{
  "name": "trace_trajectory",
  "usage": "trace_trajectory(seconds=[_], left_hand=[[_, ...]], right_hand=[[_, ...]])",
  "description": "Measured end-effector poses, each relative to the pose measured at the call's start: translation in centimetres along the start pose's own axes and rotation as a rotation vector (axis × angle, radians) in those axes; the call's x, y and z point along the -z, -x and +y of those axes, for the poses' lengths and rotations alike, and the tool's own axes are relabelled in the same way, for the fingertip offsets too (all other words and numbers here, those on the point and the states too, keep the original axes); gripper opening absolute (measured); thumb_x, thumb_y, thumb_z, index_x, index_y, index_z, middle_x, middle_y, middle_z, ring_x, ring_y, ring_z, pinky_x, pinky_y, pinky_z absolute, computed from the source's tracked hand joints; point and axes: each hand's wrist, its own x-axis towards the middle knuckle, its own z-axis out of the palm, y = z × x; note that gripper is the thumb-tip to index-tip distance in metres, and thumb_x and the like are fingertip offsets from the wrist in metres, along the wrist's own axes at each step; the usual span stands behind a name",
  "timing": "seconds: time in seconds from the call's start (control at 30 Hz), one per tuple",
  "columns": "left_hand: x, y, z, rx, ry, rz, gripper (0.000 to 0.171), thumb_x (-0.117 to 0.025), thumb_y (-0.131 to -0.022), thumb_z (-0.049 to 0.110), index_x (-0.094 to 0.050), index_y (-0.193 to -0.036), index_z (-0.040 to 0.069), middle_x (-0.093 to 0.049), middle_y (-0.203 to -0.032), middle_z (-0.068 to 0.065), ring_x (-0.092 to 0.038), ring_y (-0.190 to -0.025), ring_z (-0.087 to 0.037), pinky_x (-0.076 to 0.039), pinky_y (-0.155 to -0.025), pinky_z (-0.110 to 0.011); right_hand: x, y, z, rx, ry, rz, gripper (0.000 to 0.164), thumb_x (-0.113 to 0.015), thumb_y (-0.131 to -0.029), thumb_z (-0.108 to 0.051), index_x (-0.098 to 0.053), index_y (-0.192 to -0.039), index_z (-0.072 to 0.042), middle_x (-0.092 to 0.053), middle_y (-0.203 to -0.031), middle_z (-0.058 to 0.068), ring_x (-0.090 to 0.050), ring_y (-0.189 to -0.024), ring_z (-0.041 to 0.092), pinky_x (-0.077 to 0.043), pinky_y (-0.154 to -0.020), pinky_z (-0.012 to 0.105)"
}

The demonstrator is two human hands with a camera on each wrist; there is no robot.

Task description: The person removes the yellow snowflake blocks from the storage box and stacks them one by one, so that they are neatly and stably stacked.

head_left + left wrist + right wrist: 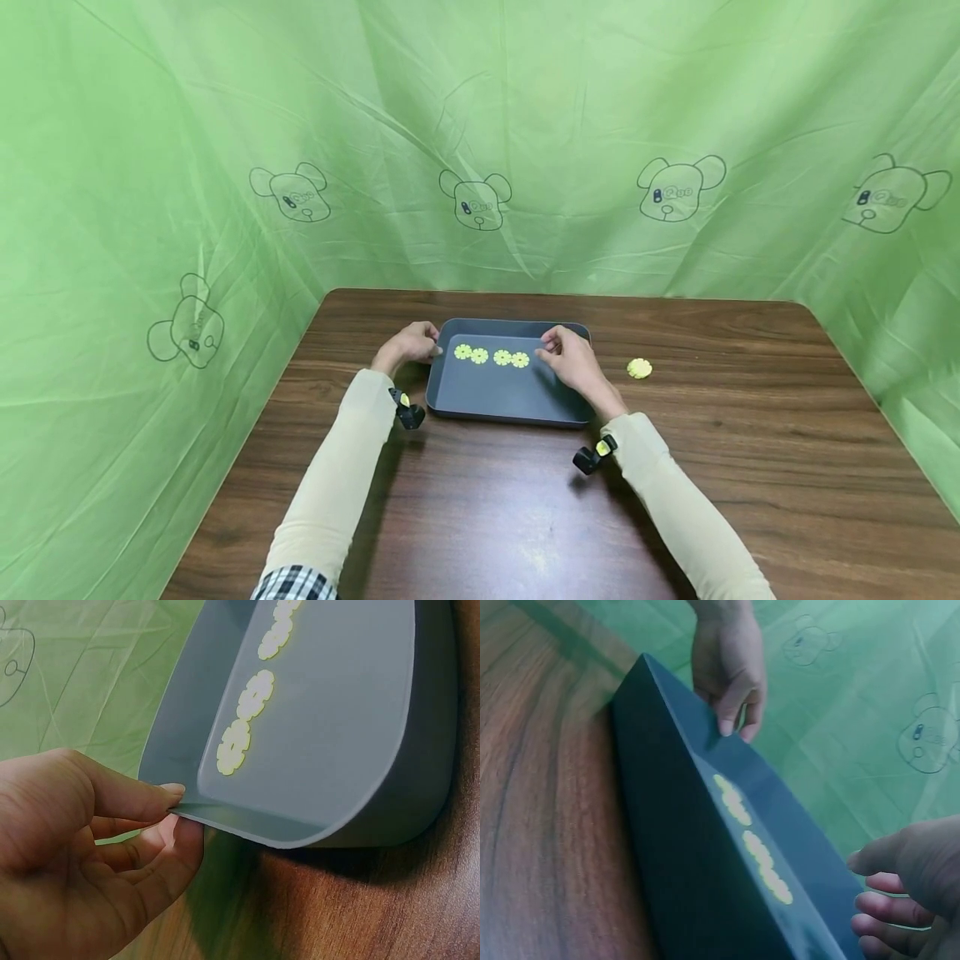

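Note:
A dark grey rectangular tray (502, 396) lies on the table. On its floor sit several flat yellow flower-shaped pieces in a row, one touching pair (479, 357) to the left and another pair (520, 360) to the right, with a small gap between pairs. My left hand (412, 342) pinches the tray's left rim between thumb and fingers, plainly seen in the left wrist view. Over the tray's right part hovers my right hand (573, 362), fingers loosely bent and thumb apart, with nothing visible between them in the right wrist view (915, 889).
To the right of the tray, more yellow flower-shaped pieces (639, 368) lie in what looks like a small stack on the brown wooden table (750, 417). A green cloth (570, 100) with bear-head drawings hangs behind the table and at its sides.

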Motion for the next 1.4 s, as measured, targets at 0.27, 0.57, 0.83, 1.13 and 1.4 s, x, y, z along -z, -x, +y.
trace_trajectory(seconds=[0.27,0.57,0.83,1.13,1.4], left_hand=[[0.3,0.1,0.3,0.006,0.007,-0.006,0.028,-0.055,-0.093,0.001,-0.048,-0.119,-0.007,-0.049,-0.111,-0.014,-0.056,-0.092,-0.021,-0.056,-0.088,-0.033],[0.2,0.2,0.2,0.013,0.021,-0.009,0.029,-0.056,-0.091,0.001,-0.049,-0.119,-0.006,-0.049,-0.111,-0.014,-0.055,-0.092,-0.021,-0.056,-0.084,-0.031],[0.0,0.7,0.4,0.012,0.030,-0.001,0.031,-0.057,-0.090,-0.002,-0.048,-0.119,-0.008,-0.050,-0.108,-0.014,-0.056,-0.092,-0.022,-0.057,-0.085,-0.032],[-0.2,1.1,0.4,0.006,0.026,0.000,0.031,-0.056,-0.090,-0.002,-0.048,-0.119,-0.008,-0.049,-0.108,-0.014,-0.056,-0.090,-0.022,-0.056,-0.084,-0.032],[-0.4,1.0,0.0,0.001,0.027,0.006,0.031,-0.056,-0.090,-0.001,-0.048,-0.119,-0.008,-0.049,-0.111,-0.014,-0.056,-0.092,-0.022,-0.057,-0.084,-0.031]], right_hand=[[-1.6,-0.8,-0.1,-0.004,0.104,-0.070,0.024,-0.071,-0.085,-0.020,-0.064,-0.103,-0.006,-0.064,-0.095,0.007,-0.060,-0.090,0.022,-0.049,-0.082,0.038],[-2.7,-1.0,-0.9,0.030,0.272,-0.152,0.031,-0.071,-0.085,-0.026,-0.066,-0.112,-0.011,-0.059,-0.106,0.012,-0.055,-0.098,0.031,-0.047,-0.086,0.044],[-2.9,-0.7,-1.4,-0.007,0.316,-0.209,0.032,-0.070,-0.087,-0.022,-0.066,-0.116,-0.011,-0.054,-0.116,0.014,-0.049,-0.105,0.031,-0.046,-0.089,0.046],[-2.2,-0.4,-1.2,-0.010,0.324,-0.175,0.026,-0.076,-0.081,-0.025,-0.060,-0.091,-0.007,-0.056,-0.096,0.009,-0.051,-0.089,0.027,-0.045,-0.081,0.040],[-1.1,0.0,-0.7,0.056,0.229,-0.195,0.017,-0.070,-0.087,-0.023,-0.061,-0.078,-0.012,-0.061,-0.074,-0.001,-0.054,-0.067,0.013,-0.045,-0.064,0.027]])
